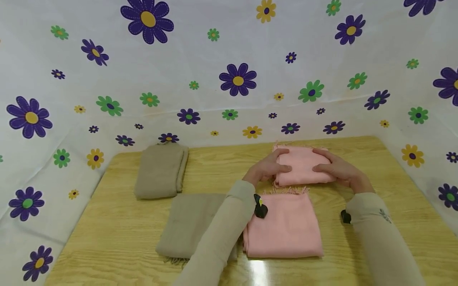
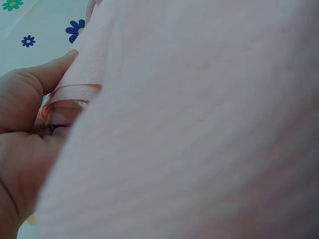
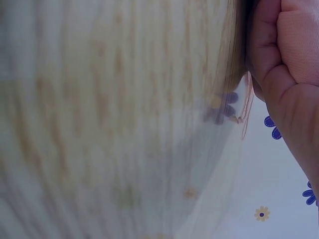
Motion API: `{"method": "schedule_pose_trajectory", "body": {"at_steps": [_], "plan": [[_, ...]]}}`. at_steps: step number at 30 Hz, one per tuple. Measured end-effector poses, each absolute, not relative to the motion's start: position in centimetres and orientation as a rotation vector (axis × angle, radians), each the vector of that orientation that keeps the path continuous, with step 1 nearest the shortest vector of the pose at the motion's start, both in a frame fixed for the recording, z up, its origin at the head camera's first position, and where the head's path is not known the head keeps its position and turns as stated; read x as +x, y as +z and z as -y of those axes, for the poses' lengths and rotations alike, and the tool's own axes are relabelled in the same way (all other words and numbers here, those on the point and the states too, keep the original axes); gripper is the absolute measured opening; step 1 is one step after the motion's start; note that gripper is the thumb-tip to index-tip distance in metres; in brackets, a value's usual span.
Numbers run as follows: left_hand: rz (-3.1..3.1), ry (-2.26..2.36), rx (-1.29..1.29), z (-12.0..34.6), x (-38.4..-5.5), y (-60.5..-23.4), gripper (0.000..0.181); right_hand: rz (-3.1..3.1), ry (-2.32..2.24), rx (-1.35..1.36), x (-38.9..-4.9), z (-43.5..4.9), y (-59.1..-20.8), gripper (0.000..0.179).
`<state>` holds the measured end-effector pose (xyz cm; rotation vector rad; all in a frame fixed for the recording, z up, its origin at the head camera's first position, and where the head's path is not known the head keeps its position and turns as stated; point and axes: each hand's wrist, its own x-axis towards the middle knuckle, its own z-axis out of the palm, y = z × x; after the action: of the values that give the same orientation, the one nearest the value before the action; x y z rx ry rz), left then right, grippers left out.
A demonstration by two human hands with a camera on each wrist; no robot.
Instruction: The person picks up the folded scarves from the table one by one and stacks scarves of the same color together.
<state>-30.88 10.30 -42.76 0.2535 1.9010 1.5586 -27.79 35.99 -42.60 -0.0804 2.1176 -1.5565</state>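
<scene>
A folded pink scarf (image 1: 302,167) with fringed edges lies at the back right of the table, between both hands. My left hand (image 1: 269,165) grips its left side, thumb on top; in the left wrist view the layered fold (image 2: 75,97) sits between thumb and fingers. The right hand (image 1: 340,169) holds the opposite side, its fingers curled round the cloth in the right wrist view. Nearer to me lies a second folded pink scarf (image 1: 286,228), fringe toward the back, partly under the left wrist in the head view.
Two folded grey-beige scarves lie to the left: one at the back (image 1: 159,171), the other nearer (image 1: 193,222), partly hidden by the left sleeve. The wooden table (image 1: 111,222) is bordered by a white flowered cloth (image 1: 200,51) at back and sides.
</scene>
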Motion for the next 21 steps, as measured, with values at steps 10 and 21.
{"method": "schedule_pose_trajectory", "body": {"at_steps": [10, 21], "plan": [[-1.897, 1.550, 0.273, -9.83, -30.79, -42.52, 0.070, -2.117, -1.551, -0.071, -27.55, -35.81, -42.45, 0.087], [-2.010, 1.503, 0.307, -9.40, -30.13, -42.34, 0.067, -2.149, -1.522, -0.053, -27.02, -35.16, -42.30, 0.088]]}}
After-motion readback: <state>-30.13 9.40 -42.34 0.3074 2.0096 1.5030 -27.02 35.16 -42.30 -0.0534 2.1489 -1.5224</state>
